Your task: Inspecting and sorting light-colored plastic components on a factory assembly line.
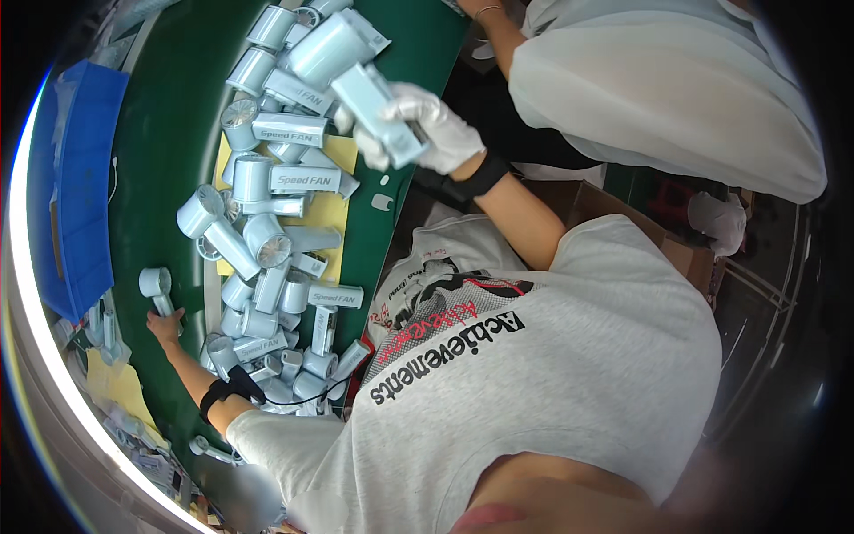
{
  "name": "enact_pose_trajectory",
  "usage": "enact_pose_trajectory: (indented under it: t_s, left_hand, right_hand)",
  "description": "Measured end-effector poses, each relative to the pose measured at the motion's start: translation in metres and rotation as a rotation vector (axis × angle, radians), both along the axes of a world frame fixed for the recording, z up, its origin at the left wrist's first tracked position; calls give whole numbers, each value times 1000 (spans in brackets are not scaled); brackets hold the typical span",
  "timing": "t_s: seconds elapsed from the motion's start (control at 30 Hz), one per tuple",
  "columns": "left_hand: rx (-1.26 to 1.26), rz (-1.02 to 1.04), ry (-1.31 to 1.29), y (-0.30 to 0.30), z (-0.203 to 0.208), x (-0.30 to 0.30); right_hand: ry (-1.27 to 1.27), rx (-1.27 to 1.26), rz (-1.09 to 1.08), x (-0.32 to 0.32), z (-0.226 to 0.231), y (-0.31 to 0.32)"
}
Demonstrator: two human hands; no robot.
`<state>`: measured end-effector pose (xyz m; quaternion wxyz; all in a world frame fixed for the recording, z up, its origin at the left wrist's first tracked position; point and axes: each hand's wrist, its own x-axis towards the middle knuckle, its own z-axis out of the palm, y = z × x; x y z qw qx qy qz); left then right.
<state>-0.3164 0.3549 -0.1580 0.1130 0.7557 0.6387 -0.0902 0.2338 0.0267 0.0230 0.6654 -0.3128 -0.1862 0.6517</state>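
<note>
My right hand (431,129), in a white glove, is closed round the handle of a light-blue handheld fan (342,62), raised above the bench's edge. Its fan head points up and to the left. Far to the left, my bare left hand (165,326) grips the lower handle of another light-blue handheld fan (155,283), head away from me. Between my hands spreads a heap of such fans (298,180), piled in different directions, some with their round grilles showing. A black strap is on each of my wrists, and a dark cable runs near the left one.
The green bench (151,214) carries yellow sheets (349,156) under the heap and two small pale pieces (382,202) near its edge. A blue bin (80,178) stands at the left. A person in white clothing (658,98) is at upper right, near a cardboard box (614,214).
</note>
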Motion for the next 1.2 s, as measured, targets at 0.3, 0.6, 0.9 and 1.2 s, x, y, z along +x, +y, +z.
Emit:
enact_pose_trajectory:
  t_s: [0.3, 0.6, 0.9, 1.2]
  left_hand:
    - [-35, -57, -734, -70, 122, 139]
    - [-1201, 293, -2518, -299, 167, 274]
    - [-690, 584, -2150, -344, 165, 317]
    - [214, 130, -1162, -347, 148, 317]
  right_hand:
    - [-1590, -893, -499, 208, -140, 49]
    - [-453, 175, 182, -53, 10, 42]
    - [41, 53, 171, -96, -16, 40]
    - [-455, -64, 110, -102, 16, 15]
